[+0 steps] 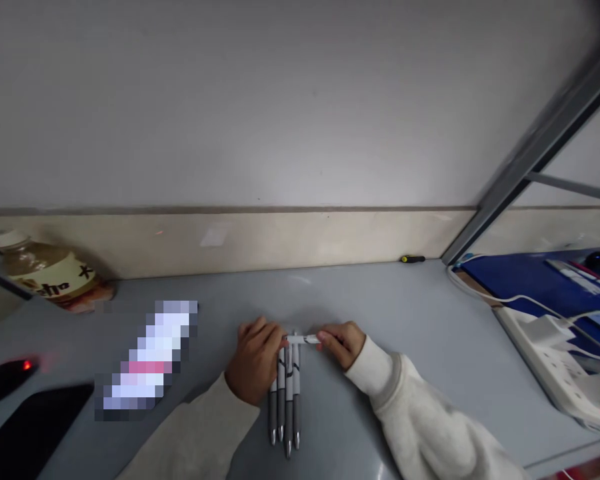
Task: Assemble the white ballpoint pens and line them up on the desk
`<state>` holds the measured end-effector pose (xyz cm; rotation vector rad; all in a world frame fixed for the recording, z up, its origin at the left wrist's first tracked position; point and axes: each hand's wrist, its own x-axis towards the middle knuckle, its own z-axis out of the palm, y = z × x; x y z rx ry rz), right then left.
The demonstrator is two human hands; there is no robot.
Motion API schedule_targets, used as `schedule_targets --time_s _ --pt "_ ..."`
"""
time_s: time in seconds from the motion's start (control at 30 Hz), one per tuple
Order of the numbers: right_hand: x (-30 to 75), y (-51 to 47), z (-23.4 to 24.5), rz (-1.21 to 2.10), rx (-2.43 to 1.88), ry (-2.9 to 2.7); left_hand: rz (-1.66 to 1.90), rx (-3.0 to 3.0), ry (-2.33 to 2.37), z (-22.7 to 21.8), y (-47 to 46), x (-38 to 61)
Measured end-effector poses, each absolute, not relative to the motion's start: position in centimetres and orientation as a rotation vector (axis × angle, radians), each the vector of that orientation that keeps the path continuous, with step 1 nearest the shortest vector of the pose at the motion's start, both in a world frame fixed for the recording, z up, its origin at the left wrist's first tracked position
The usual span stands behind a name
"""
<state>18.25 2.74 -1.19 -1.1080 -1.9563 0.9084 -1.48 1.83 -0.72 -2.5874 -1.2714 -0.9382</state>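
Observation:
Between my hands a white pen with dark markings (303,339) lies crosswise, over the upper ends of several other pens. My right hand (344,343) pinches its right end between thumb and fingers. Around its left end my left hand (257,360) is closed, and the fingers hide that end. The other pens (289,393) lie side by side on the desk, with white barrels, grey grips and silver tips pointing toward me. My left hand partly covers the leftmost of them.
A phone with a blurred-out screen (153,360) lies on the grey desk (350,293) at left, near a drink bottle (55,273), a black mouse (5,380) and a dark flat object (35,433). A small yellow-black tool (413,259) lies by the wall. Right: a white power strip (545,367) with cables.

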Motion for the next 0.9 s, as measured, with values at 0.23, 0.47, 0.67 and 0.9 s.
schedule_targets --time_s 0.23,0.47,0.67,0.9 --pt "18.4 3.8 -0.8 1.581 -1.018 -1.106 -1.016 -2.647 -1.289 0.2 1.5 -1.3" --pt "18.7 4.2 0.0 1.504 -0.965 -0.76 -1.127 -2.623 -1.38 -0.2 1.4 -1.5" --pt "18.5 4.1 -0.1 1.442 -0.98 -0.852 -1.029 -2.631 -1.451 -0.1 1.6 -1.4" --pt "18.7 4.2 -0.2 1.418 -0.977 -0.919 -0.809 -2.811 -1.461 -0.1 1.4 -1.4"
